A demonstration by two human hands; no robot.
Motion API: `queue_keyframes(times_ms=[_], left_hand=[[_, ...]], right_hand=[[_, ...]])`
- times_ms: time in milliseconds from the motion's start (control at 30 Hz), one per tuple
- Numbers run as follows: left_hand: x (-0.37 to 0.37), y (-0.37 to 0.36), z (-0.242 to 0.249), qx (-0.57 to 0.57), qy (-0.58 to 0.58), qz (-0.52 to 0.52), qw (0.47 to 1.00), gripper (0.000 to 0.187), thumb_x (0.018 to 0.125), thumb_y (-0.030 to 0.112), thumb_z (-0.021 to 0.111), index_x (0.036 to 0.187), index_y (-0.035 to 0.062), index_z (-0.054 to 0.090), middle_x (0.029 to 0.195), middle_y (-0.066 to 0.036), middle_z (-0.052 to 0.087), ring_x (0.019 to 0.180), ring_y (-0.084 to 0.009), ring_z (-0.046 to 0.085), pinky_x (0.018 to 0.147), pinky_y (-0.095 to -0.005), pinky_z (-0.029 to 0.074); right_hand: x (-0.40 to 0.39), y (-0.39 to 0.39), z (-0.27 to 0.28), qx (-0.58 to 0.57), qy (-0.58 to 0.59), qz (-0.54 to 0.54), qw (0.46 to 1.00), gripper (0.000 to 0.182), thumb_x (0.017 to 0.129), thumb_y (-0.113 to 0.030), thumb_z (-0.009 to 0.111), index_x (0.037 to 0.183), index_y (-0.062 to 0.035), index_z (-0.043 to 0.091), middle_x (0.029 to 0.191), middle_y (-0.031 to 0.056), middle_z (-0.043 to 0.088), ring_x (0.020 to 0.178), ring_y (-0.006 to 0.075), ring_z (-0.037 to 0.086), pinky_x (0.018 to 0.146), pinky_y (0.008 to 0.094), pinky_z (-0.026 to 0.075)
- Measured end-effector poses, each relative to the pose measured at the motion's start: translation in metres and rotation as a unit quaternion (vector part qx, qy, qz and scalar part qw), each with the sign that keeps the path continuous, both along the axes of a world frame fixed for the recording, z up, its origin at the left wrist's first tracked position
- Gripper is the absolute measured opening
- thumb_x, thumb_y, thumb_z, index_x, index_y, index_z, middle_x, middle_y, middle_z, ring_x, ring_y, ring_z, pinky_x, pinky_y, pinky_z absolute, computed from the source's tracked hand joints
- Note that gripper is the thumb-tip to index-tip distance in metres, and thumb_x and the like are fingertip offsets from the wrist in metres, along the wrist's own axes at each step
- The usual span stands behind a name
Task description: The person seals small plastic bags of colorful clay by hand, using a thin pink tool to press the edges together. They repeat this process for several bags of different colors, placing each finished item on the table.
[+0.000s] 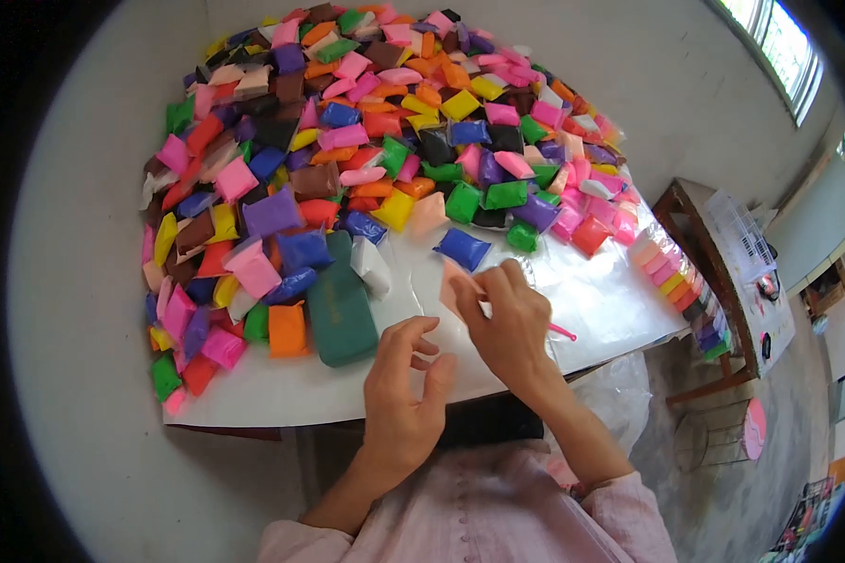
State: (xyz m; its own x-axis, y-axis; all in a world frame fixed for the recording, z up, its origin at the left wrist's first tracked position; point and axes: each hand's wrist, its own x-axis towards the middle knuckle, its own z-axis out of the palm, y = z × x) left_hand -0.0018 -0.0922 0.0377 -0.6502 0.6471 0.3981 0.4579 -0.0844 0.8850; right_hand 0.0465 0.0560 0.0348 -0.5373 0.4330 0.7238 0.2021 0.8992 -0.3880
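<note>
My right hand [509, 324] pinches a small peach-coloured packet [454, 286] above the white tabletop [408, 305]. To its left, my left hand [406, 394] hovers near the table's front edge, thumb and fingers apart, with nothing in it. A blue packet [462, 249] lies just beyond the right hand. Another peach packet [429, 215] rests at the edge of the heap. Close to the left hand are a dark green case [340, 310] and a white packet [371, 267]. Beside my right wrist a pink stick [562, 332] shows, partly hidden.
A large heap of coloured packets [347, 122] covers the back and left of the table. At the right edge, a clear pack of packets in rows [678, 281] leans. A wooden side table [714, 272] and a wire bin [718, 439] stand further right.
</note>
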Motion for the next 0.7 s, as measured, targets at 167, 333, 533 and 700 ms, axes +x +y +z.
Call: queue_keyframes(times_ms=[167, 333, 533, 700], left_hand=[[-0.034, -0.012, 0.008, -0.026, -0.030, 0.010, 0.999, 0.025, 0.095, 0.006, 0.057, 0.119, -0.0018, 0.056, 0.111, -0.008, 0.061, 0.091, -0.0120, 0.056, 0.083, -0.0262, 0.046], [-0.042, -0.016, 0.000, -0.045, -0.006, 0.019, 0.999, 0.025, 0.095, 0.006, 0.057, 0.119, -0.0024, 0.056, 0.109, -0.008, 0.061, 0.090, -0.0128, 0.056, 0.083, -0.0262, 0.046], [-0.035, -0.014, -0.010, -0.027, 0.009, 0.046, 0.999, 0.022, 0.095, 0.003, 0.056, 0.117, -0.0029, 0.057, 0.109, -0.010, 0.061, 0.095, -0.0152, 0.059, 0.086, -0.0272, 0.047], [-0.027, -0.003, -0.013, -0.018, 0.098, 0.057, 0.993, 0.020, 0.095, 0.002, 0.054, 0.114, -0.0033, 0.058, 0.113, -0.015, 0.061, 0.103, -0.0220, 0.062, 0.090, -0.0305, 0.047]], right_hand=[[-0.008, -0.011, -0.023, -0.067, -0.167, 0.055, 0.982, 0.035, 0.073, -0.018, 0.077, 0.098, -0.0060, 0.056, 0.099, 0.0145, 0.052, 0.075, 0.0344, 0.063, 0.061, 0.0429, 0.053], [0.010, -0.003, -0.012, -0.155, -0.194, 0.150, 0.957, 0.050, 0.070, -0.010, 0.076, 0.115, -0.0055, 0.056, 0.110, 0.0155, 0.052, 0.085, 0.0344, 0.063, 0.070, 0.0430, 0.053], [0.020, 0.014, 0.003, -0.148, -0.199, 0.231, 0.941, 0.055, 0.074, -0.006, 0.073, 0.127, -0.0060, 0.055, 0.120, 0.0149, 0.053, 0.086, 0.0279, 0.064, 0.070, 0.0401, 0.052], [0.018, 0.003, -0.001, -0.087, -0.253, 0.186, 0.945, 0.046, 0.077, -0.016, 0.071, 0.120, -0.0079, 0.057, 0.110, 0.0141, 0.058, 0.092, 0.0328, 0.065, 0.071, 0.0420, 0.052]])
